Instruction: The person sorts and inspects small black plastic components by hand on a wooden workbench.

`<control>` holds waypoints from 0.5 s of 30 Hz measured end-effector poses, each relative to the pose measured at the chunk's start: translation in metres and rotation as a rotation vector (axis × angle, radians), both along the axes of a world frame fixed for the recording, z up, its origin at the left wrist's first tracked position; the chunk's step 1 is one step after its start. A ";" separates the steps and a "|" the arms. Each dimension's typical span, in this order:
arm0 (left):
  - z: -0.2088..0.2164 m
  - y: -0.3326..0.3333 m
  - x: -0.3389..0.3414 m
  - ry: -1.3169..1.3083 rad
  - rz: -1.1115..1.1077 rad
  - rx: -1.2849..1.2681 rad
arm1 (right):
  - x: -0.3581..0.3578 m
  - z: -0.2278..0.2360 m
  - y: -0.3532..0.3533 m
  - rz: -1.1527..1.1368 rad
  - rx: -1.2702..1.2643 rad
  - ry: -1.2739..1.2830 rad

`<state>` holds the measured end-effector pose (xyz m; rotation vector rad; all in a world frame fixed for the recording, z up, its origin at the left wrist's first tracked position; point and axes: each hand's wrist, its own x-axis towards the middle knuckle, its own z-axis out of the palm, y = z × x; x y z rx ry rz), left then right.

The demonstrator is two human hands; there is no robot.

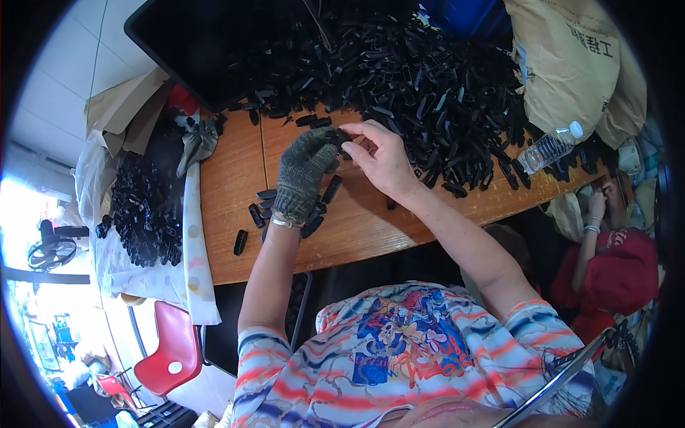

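Observation:
My left hand (307, 171), in a dark grey knitted glove, is closed over the table on a small black plastic piece (344, 135). My bare right hand (385, 160) meets it there, thumb and forefinger pinching the same piece from the right. Most of the piece is hidden by the fingers. Beside my left wrist lie several loose black pieces (255, 215), some partly covered by the glove. Beyond both hands spreads a large heap of similar long, narrow black pieces (421, 93).
The wooden table (228, 192) carries a clear plastic bottle (549, 148) at the right and a brown paper sack (571, 64) behind it. Another black heap (146, 207) lies at the left, near a red chair (171, 347). A person in red (617, 271) sits at the right.

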<state>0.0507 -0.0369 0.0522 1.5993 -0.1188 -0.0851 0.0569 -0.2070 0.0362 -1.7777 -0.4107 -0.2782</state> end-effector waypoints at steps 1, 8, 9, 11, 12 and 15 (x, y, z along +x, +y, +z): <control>0.003 -0.001 -0.003 -0.046 0.007 0.047 | -0.002 0.002 0.001 0.000 -0.002 0.000; 0.003 -0.001 -0.008 -0.173 0.050 0.213 | -0.007 0.003 0.006 -0.041 -0.021 -0.136; 0.001 -0.001 -0.008 -0.213 0.060 0.236 | -0.009 0.003 0.006 -0.045 -0.024 -0.149; 0.000 0.001 -0.014 -0.255 0.071 0.260 | -0.012 0.003 0.008 -0.047 -0.054 -0.184; 0.002 -0.002 -0.017 -0.171 0.055 0.153 | -0.012 0.001 0.007 -0.053 -0.085 -0.215; -0.008 -0.008 -0.027 -0.092 0.054 0.050 | -0.014 -0.005 0.010 -0.101 -0.041 -0.342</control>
